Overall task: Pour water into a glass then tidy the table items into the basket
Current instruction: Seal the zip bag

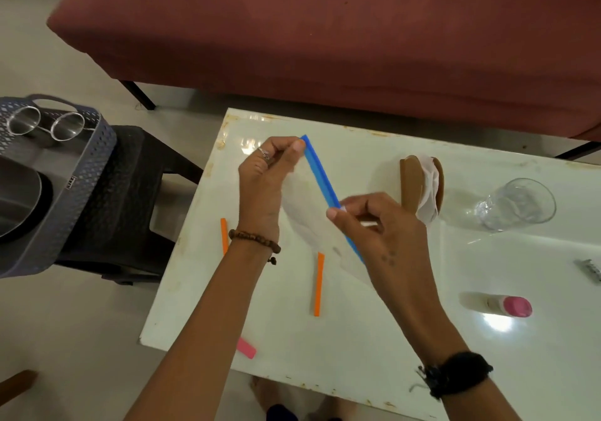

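Observation:
Above the white table (357,339), both hands hold a clear plastic bag with a blue strip (320,176) along its top edge. My left hand (263,186) pinches the strip's far end; my right hand (380,225) pinches it near the middle. A clear glass (517,204) lies on its side at the right of the table. A grey perforated basket (87,173) stands on a dark stool to the left, holding two steel cups (45,124) and a steel plate (16,202).
Two orange strips (318,284) and a pink strip (246,348) lie on the table near its left and front. A brown napkin holder (419,186) stands behind my right hand. A small bottle with a pink cap (500,305) lies at the right. A maroon sofa (325,30) runs behind.

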Demonstrator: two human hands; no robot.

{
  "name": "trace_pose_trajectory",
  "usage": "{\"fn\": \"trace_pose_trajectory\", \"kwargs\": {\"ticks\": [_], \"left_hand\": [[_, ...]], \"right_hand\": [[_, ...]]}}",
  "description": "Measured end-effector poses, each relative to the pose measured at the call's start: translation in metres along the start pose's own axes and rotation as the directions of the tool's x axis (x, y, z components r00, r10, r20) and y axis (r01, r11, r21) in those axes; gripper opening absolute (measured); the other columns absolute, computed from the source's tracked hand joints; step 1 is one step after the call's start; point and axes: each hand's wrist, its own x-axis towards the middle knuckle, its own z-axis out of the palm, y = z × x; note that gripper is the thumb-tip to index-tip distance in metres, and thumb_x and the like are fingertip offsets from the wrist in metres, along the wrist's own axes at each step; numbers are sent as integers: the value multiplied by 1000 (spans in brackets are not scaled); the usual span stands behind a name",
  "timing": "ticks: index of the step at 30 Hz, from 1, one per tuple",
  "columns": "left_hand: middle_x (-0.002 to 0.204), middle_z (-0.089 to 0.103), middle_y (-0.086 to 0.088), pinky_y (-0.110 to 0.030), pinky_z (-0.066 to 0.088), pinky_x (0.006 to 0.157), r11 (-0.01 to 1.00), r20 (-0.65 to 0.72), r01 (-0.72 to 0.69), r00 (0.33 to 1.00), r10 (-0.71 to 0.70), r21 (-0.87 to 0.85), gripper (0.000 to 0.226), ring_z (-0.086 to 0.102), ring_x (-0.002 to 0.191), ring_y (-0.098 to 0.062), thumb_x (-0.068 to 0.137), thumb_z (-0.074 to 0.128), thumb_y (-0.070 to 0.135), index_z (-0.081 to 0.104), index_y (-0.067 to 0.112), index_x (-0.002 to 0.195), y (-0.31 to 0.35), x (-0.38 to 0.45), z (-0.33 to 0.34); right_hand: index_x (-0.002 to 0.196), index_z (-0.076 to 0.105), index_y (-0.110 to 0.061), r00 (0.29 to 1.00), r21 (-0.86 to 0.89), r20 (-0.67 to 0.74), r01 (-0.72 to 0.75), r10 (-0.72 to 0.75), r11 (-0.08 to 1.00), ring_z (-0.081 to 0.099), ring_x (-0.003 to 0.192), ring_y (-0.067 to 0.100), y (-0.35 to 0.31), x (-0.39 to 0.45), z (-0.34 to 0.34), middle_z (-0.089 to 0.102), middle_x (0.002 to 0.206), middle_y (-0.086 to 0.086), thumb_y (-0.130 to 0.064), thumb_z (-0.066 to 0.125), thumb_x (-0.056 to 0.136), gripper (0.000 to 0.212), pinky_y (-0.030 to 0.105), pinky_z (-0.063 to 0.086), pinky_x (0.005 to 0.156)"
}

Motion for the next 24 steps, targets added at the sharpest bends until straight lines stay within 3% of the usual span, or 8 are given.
{"fn": "trace_pose_trajectory", "kwargs": {"ticks": [5,9,12,16,18,20,22,24], "left_hand": [[56,62,22,-25,50,82,991,-200,87,974,-106,-99,15,55,76,-6,84,62,18,64,28,72,-4,16,-15],[69,67,14,-39,52,90,987,-257,123,955,-147,-106,15,61,76,-10,83,63,22,65,30,70,-5,11,-26],[71,68,8,-32,57,76,968,-276,145,940,-199,-204,12,64,66,-6,83,63,23,65,27,72,1,17,-47],[50,63,15,-15,52,53,943,-326,130,917,-232,-305,12,60,51,2,84,62,22,62,21,72,17,34,-88],[49,61,12,-16,51,53,935,-314,93,927,-207,-342,17,59,51,1,86,60,19,61,20,69,26,43,-111],[52,63,13,-16,51,56,933,-342,48,922,-179,-357,20,59,54,2,88,57,18,61,22,69,33,52,-139],[73,68,15,-22,52,69,944,-397,26,903,-164,-330,13,63,71,4,89,55,25,63,28,80,39,62,-177],[107,64,15,-29,46,86,945,-470,10,866,-172,-327,12,57,98,6,89,53,31,59,36,97,38,67,-215]], "right_hand": [[72,63,-29,999,-39,45,-26,28,999,62,85,1,14,-28,-16,66,88,-20,-25,68,78,9,19,49,71],[72,64,-31,997,-18,80,4,-3,1000,62,89,1,12,-27,-17,65,92,-25,-30,69,77,8,13,50,71],[87,64,-36,963,133,257,-118,81,984,59,103,-1,12,-22,-4,65,103,-27,-45,70,68,22,16,49,80],[116,47,-55,883,25,432,-218,186,976,45,110,-18,16,-9,40,54,113,-40,-52,78,54,69,13,41,83],[122,51,-45,866,-21,478,-154,145,988,51,111,-9,12,4,76,57,120,-28,-45,73,71,55,18,46,85],[114,61,-33,854,-44,509,-103,111,994,62,103,22,-4,18,112,66,110,8,-29,56,90,25,37,55,77],[103,61,-50,845,12,535,-31,20,999,60,92,39,-28,36,151,62,100,27,-10,45,94,44,48,56,77],[95,57,-62,824,59,563,33,-60,998,63,91,27,-58,55,186,67,99,13,-9,43,90,56,41,58,75]]}}
